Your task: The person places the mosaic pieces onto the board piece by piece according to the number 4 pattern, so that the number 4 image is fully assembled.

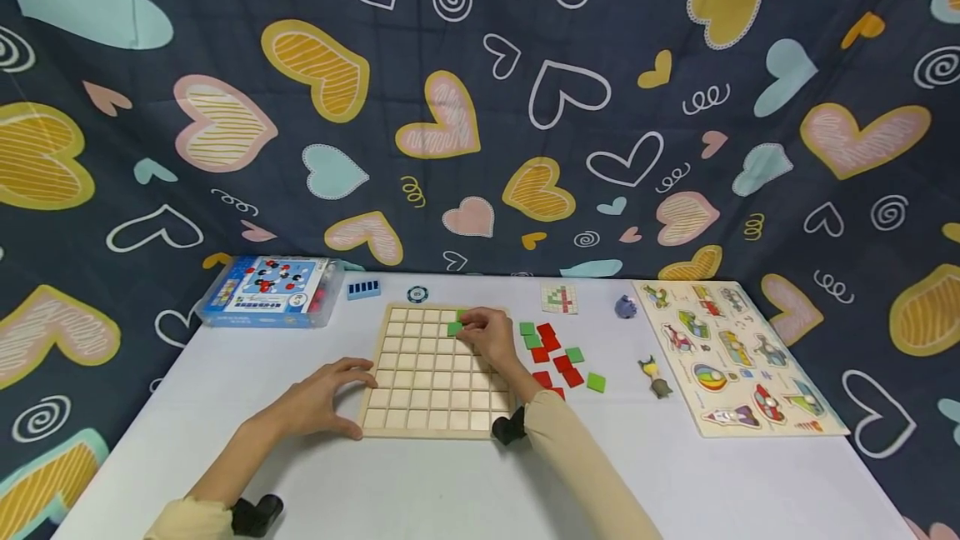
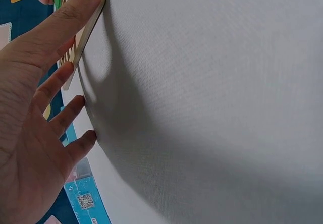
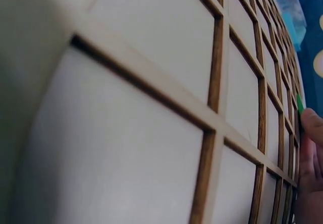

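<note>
While the pale wooden grid board (image 1: 435, 377) lies flat near the tabletop's (image 1: 420, 490) front edge, the left hand (image 1: 322, 398) rests spread, fingers straight, against its left edge. The right hand (image 1: 487, 336) pinches a green square tile (image 1: 454, 328) over the board's far cells. No writing is readable.

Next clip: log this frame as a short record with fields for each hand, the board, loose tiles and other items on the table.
left hand: fingers straight, resting against the left edge of the wooden grid board
right hand: pinches a green tile over the board's upper rows
loose tiles: red and green, right of the board
pattern card: behind the tiles
vehicle puzzle: far right
blue box: far left
</note>
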`<state>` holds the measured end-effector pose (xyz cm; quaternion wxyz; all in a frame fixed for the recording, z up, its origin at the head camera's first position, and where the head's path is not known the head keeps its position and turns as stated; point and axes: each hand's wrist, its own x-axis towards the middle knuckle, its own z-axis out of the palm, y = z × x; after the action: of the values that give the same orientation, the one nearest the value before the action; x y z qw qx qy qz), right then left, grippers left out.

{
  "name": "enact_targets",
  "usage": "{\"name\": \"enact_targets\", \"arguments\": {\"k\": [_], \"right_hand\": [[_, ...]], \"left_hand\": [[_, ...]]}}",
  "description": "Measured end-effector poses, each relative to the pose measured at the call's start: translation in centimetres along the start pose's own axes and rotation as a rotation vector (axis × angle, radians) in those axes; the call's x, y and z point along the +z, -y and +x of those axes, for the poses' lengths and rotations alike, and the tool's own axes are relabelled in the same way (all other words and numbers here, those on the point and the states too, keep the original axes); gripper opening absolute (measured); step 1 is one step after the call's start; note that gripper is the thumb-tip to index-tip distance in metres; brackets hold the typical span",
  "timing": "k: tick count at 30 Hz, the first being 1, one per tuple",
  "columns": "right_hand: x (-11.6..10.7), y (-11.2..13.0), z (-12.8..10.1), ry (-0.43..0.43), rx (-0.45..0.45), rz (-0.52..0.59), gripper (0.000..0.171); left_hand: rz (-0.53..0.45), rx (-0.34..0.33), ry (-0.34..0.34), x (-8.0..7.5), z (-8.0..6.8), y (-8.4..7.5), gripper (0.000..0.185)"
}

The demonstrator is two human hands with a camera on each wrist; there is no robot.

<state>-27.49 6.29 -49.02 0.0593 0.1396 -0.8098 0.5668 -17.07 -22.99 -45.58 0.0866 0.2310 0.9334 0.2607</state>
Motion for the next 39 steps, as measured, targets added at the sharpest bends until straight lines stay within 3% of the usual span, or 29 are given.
{"name": "enact_targets", "arguments": {"k": [15,29,37,39], "right_hand": [[0.4,0.1,0.1,0.021,0.026,0.076,0.025],[1.0,0.8,-0.1,0.043,-0.008,0.180,0.024],[-1.8,2.7,-1.2,0.131,0.147,0.388,0.035],[-2.8,3.2,-1.9,0.132,0.164,0.390,0.036]], "left_hand": [[-0.009,0.016,-0.011,0.1,0.0,-0.1,0.061],[-0.017,0.012,-0.007,0.0,-0.2,0.0,0.062],[-0.028,0.001,-0.007,-0.1,-0.2,-0.4,0.062],[-0.019,-0.011,-0.005,-0.1,-0.3,-0.4,0.062]]}}
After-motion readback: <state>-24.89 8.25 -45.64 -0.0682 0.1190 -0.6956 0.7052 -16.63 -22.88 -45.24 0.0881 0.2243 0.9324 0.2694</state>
